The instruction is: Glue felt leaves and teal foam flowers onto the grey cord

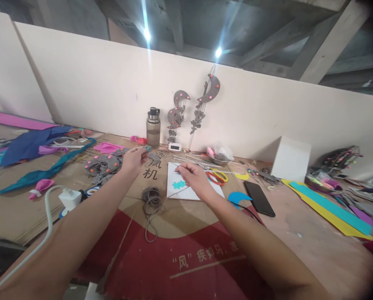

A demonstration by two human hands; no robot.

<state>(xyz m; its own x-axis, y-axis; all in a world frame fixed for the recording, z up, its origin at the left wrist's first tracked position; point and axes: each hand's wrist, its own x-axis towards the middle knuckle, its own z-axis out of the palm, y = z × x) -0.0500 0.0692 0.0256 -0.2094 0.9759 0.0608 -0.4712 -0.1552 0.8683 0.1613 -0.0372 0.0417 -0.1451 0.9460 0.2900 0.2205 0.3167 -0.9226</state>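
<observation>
My left hand (134, 158) is raised over the cardboard-covered table (180, 221), its fingers pinched on a small grey felt piece (153, 156) with a teal bit at its tip. My right hand (194, 177) rests on a white sheet (174, 188), fingertips closed on what looks like a thin grey cord running across it. A teal jagged cut-out (178, 184) lies on that sheet just left of my right hand. A coil of grey cord (151, 198) sits on the cardboard between my forearms.
A grey water bottle (153, 127), a small white clock (175, 146), scissors with red and yellow handles (217, 176), a black phone (259, 198), a white box (291, 159), grey felt pieces with orange dots (100, 165), coloured felt scraps at both sides, and a white charger (70, 198).
</observation>
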